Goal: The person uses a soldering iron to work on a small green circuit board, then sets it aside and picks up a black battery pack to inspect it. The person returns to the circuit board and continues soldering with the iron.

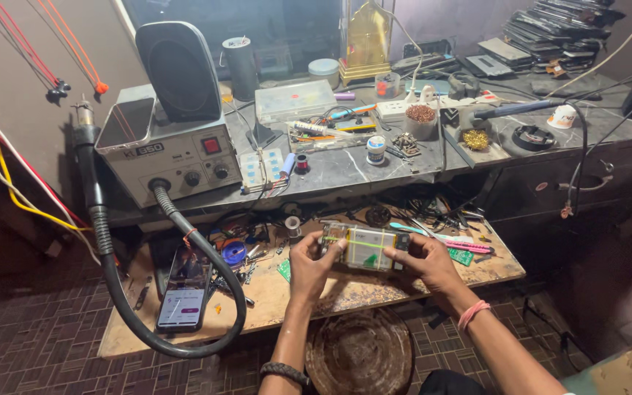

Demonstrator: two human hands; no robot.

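Left hand [309,257] and right hand [427,261] both grip small clear box [364,247], one at each end, above low wooden tabletop [374,289]. Box looks shut. Phone [185,287] lies nearby, untouched.

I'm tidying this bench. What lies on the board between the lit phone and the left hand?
In the head view, a blue tape roll, small loose parts and a green circuit board lie between the phone and the left hand.
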